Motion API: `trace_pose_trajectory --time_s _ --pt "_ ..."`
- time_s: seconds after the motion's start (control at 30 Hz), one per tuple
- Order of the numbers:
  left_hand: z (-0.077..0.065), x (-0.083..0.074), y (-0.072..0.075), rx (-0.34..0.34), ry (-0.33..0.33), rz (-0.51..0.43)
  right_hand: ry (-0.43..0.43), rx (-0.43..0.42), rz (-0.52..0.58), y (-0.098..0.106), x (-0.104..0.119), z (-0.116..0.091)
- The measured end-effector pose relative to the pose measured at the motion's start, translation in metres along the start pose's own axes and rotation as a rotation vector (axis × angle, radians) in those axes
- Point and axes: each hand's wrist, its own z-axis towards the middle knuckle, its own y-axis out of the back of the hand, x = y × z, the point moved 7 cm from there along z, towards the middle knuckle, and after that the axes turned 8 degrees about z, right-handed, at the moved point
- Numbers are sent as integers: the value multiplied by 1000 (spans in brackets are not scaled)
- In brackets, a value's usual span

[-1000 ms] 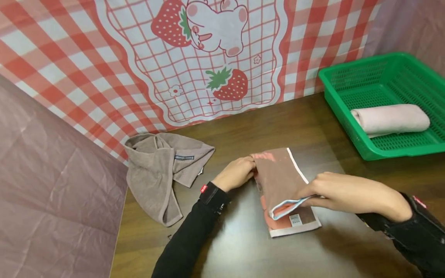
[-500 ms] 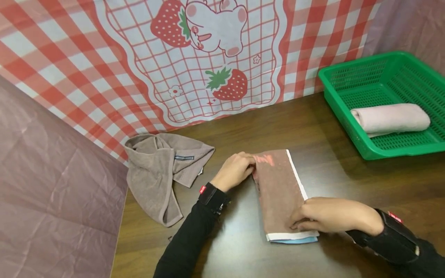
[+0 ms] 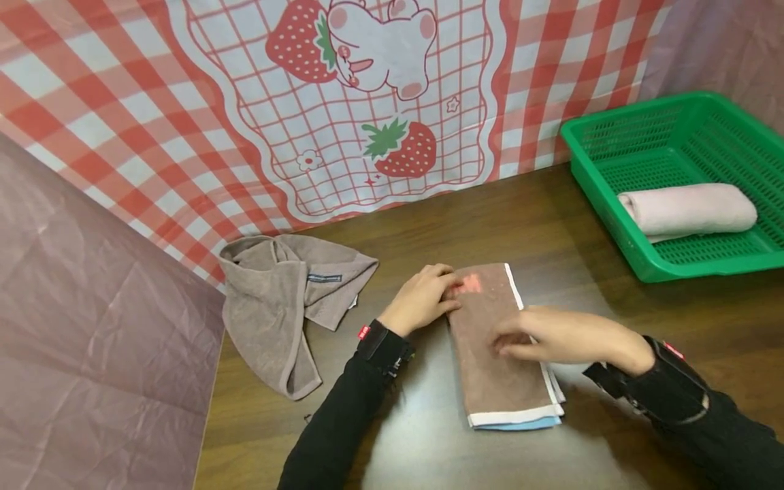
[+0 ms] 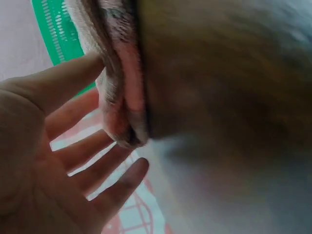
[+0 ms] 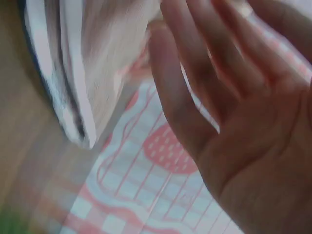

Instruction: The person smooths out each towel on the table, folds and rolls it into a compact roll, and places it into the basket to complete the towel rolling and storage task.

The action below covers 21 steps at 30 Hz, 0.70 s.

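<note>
A folded brown towel (image 3: 496,381) with white edging, a coral patch and a blue layer at its near end lies flat in front of me. My left hand (image 3: 422,299) rests its fingertips on the far left part of the towel. In the left wrist view, the fingers (image 4: 73,156) are spread loosely beside the folded layers. Over the towel's middle right is my right hand (image 3: 560,335), its fingers loosely bent and holding nothing. The right wrist view is blurred; whether those fingers touch the cloth I cannot tell.
A crumpled grey-brown towel (image 3: 269,306) lies at the left. At the far right, a green basket (image 3: 603,201) holds a rolled pale pink towel (image 3: 692,209). A red-and-white checked cloth (image 3: 533,95) hangs behind the wooden table (image 3: 416,235).
My right hand has laid the near flap down, let go, and moved up over the towel. My left fingers have shifted slightly right, onto the top of the towel.
</note>
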Motion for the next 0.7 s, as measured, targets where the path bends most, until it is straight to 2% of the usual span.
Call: trace_pose_trajectory --time_s 0.13,0.2,0.27,0.37,0.5,0.6,0.7 --pt "1 4 -7 66 30 -36 -88 -195 -161 29 -20 19" --pt "2 3 -7 81 44 -51 -86 -265 -239 36 -29 27" --pt "-1 8 -10 90 68 -66 -70 -296 -263 35 -39 38" --pt "-3 16 -11 94 113 -113 -59 -305 -231 33 -55 52" --pt "-5 29 -13 63 176 -159 -110 -316 -126 36 -78 67" --pt "-3 33 -11 13 194 -138 -148 -367 -65 43 -90 71" --pt "-1 36 -7 -33 197 -107 -200 -395 -66 51 -98 70"
